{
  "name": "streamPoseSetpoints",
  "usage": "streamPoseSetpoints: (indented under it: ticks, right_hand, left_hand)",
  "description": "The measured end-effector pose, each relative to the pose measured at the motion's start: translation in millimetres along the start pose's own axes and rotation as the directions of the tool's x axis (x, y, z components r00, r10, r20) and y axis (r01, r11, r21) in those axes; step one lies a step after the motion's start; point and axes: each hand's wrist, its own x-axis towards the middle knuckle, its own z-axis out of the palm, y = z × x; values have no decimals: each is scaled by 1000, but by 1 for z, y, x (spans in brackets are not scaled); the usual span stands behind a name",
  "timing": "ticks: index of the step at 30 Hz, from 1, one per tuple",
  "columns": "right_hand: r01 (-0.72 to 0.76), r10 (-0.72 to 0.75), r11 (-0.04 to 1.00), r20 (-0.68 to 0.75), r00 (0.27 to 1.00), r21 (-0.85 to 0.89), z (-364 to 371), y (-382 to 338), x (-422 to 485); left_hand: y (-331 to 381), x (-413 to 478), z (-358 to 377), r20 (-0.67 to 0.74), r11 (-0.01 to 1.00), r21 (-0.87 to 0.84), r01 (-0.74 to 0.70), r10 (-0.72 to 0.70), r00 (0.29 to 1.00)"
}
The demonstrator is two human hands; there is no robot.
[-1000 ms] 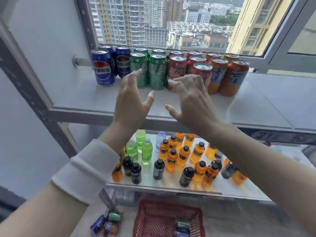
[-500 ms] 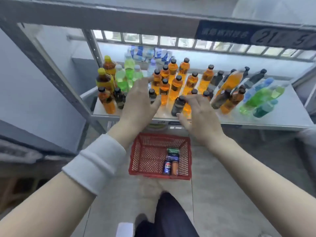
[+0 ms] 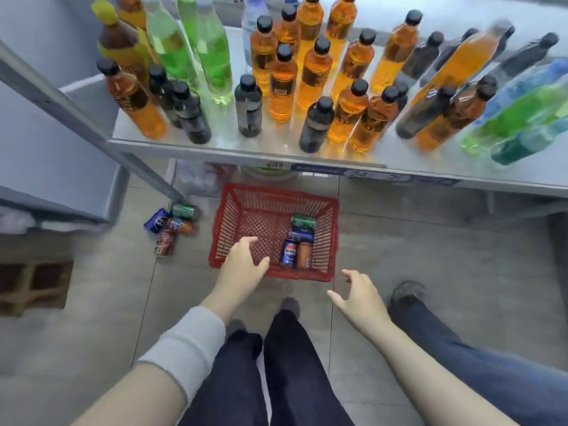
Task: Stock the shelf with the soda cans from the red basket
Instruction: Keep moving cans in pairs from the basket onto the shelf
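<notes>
As bottles [image 3: 313,75] crowd the shelf [image 3: 221,141], the red basket [image 3: 227,229] sits on tiles [image 3: 430,256].

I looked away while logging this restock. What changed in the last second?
Both hands came down from the top shelf's can row: the left hand now open over the near left corner of the red plastic mesh basket, the right hand open outside its near right corner. Nothing gripped or released. The basket's four soda cans and the loose floor cans stayed put.
</notes>
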Motion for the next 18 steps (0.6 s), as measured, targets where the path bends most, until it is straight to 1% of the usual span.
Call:
streamPoseSetpoints:
  ticks: [2,5,8,11,14,17,18]
  right_hand:
    - [-43,42,999,49,998,19,13,14,22]
    - [-66,65,998,92,994,16,41,32,76]
    - [-53,54,998,118,992,-15,79,49,152]
    - [9,-2,998,108,994,-64,124,65,244]
    - [66,-45,978,109,993,-199,171,80,339]
    - [84,-54,937,97,994,-338,213,95,422]
    - [62,-27,930,100,995,-363,225,99,445]
  left_hand:
    - [-16,18,23,48,998,-18,55,-54,997]
    - [-47,63,68,145,991,-49,126,-118,982]
    - [-85,121,120,256,986,-2,167,-161,953]
    - [-125,200,178,327,985,89,149,-170,929]
    - [-168,279,237,379,991,95,97,-126,917]
    - [-219,352,299,469,990,136,43,-103,877]
    - [-235,372,318,489,988,153,31,-103,866]
